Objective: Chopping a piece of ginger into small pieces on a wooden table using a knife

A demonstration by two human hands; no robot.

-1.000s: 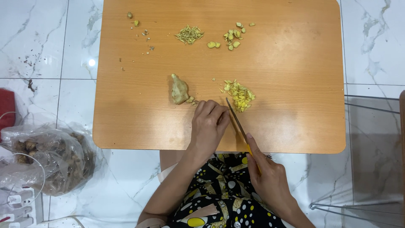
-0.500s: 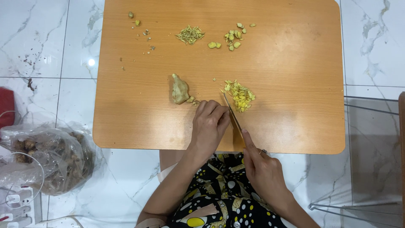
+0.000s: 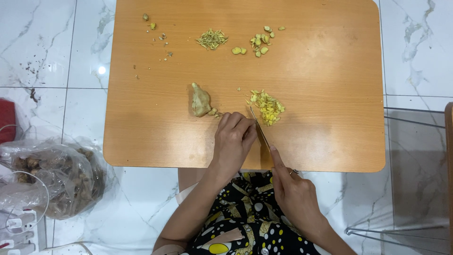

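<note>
Two hands at lower centre of the frame, over a dotted black garment. Right hand [image 3: 295, 196] low and right of centre, closed around a knife [image 3: 260, 132] handle, forefinger stretched along the back of the blade; blade pointing up and left over the near edge of the board [image 3: 330, 118]. Left hand [image 3: 233, 139] just left of the blade, palm down on the wood, fingers curled, knuckles almost touching the flat of the blade; something small perhaps under the fingertips, but hidden, so cannot tell what is pinched there.

Just above the blade tip, a heap of chopped ginger [image 3: 268, 106], yellow, at centre of the frame. Left of it, near the left fingertips, a ginger root [image 3: 200, 100], pale and knobby, lying on the wood with a few small bits beside it.

Further up, near the top edge: a pile of thin shreds [image 3: 212, 38] at upper centre, then some round slices [image 3: 259, 41] to the right of it, well apart from the heap below. Small crumbs and two tiny pieces [image 3: 149, 21] at upper left of the wood.

Around everything, white marble floor [image 3: 47, 47]. At lower left, a clear plastic bag [image 3: 52, 177] with brown roots inside, and a power strip [image 3: 21, 231] in the corner. At lower right, thin metal wire legs [image 3: 401, 229].
</note>
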